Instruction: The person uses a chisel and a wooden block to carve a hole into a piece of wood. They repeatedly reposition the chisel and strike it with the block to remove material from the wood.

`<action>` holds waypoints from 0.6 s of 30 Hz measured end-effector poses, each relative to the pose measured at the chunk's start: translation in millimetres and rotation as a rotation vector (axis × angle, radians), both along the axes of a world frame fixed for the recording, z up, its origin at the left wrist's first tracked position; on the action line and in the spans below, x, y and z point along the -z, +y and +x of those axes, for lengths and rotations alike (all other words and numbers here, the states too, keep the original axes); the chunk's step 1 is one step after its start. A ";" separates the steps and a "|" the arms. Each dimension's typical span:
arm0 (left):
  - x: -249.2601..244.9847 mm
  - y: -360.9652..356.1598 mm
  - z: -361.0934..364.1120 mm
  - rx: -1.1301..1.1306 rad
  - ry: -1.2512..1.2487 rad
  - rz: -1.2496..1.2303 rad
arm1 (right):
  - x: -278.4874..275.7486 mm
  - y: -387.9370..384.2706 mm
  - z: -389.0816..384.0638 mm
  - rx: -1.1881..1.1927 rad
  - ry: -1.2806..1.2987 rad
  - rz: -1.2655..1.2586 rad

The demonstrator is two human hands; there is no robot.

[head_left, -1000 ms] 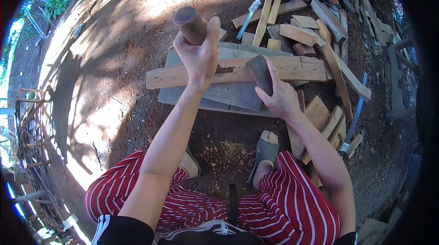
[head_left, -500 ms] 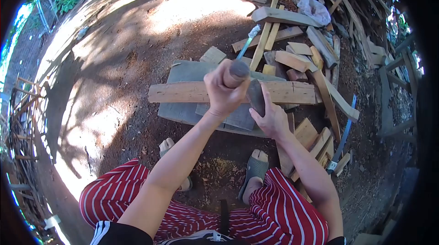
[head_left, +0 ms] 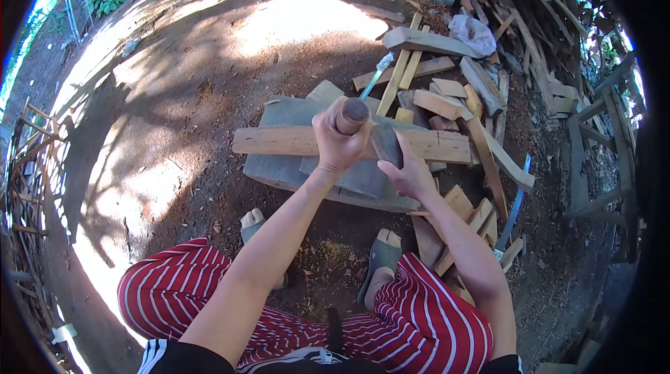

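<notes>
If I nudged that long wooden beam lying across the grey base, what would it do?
The long beam would probably stay stiff, since it looks thick and unbent. Its flat face suggests sliding rather than rolling. Pressing its left end might tip it, as that end overhangs the grey base.

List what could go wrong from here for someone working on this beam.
A slip of the round-ended handle in the left hand might catch the right hand, close beside it.
The beam lies across grey boards with no clamp in sight, so it could shift.
Open-toed sandals may leave the toes exposed to anything dropped.
</notes>
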State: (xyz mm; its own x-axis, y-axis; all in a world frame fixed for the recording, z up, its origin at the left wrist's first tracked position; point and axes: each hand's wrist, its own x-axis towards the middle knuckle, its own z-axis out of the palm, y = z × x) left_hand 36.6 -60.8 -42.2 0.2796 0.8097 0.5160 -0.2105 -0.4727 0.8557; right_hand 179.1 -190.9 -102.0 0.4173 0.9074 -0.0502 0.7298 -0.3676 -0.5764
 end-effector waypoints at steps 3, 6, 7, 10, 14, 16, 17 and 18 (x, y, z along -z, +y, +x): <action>-2.3 2.7 0.9 -0.045 0.029 0.036 | -43.6 9.1 1.1 0.021 0.202 0.242; -3.4 6.2 3.0 -0.057 0.001 0.039 | -158.1 7.5 -21.4 -0.014 0.317 0.491; -2.1 6.0 3.0 -0.049 0.000 0.034 | -190.6 5.7 -32.9 -0.073 0.338 0.631; -1.5 7.3 3.7 -0.002 0.017 -0.023 | -217.3 18.2 -50.0 -0.298 0.120 1.080; -5.9 2.9 4.5 0.102 -0.280 -0.168 | -213.8 8.7 -65.6 -0.298 -0.092 0.173; -4.3 2.8 4.2 0.037 -0.295 -0.078 | -208.5 16.9 -58.4 -0.367 -0.119 0.667; -6.9 -0.1 -2.2 0.036 -0.217 -0.070 | -232.7 9.4 -63.4 -0.352 -0.031 0.602; -1.8 0.7 -2.2 0.042 -0.216 -0.083 | -242.1 12.7 -68.4 -0.383 0.088 0.824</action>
State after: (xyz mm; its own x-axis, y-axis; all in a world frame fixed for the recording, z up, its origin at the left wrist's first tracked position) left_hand 34.4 -60.1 -40.5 0.2039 0.8418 0.4998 -0.4113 -0.3896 0.8240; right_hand 110.7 -178.2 140.1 0.1050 0.7456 0.6581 0.6583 0.4439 -0.6080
